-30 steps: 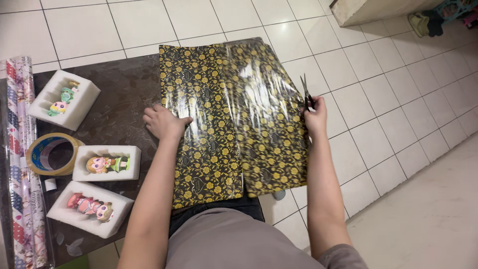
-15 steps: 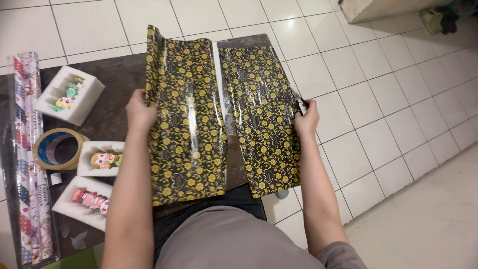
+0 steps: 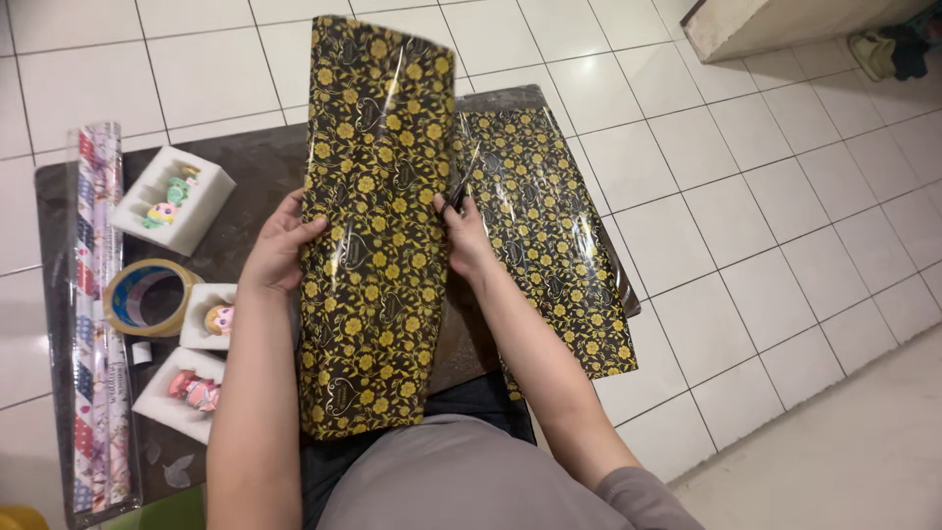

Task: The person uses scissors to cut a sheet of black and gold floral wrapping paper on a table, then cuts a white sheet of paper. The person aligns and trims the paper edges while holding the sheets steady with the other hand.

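Two sheets of black wrapping paper with gold flowers show: the cut sheet [image 3: 373, 226] is lifted between both hands, and the other sheet [image 3: 545, 231] lies on the dark table [image 3: 250, 186], its far end hanging past the edge. Left hand [image 3: 280, 245] grasps the cut sheet's left edge, fingers curled round it. Right hand [image 3: 461, 231] pinches the right edge while its fingers are also closed on the scissors [image 3: 463, 182], blades pointing up. The step in hand looks like separating and holding up the cut piece. A next move would call for setting the scissors aside and laying the sheet flat. To the left sit three foam trays with figurines [image 3: 172, 196], a tape roll [image 3: 147, 299] and a paper roll [image 3: 93, 314].
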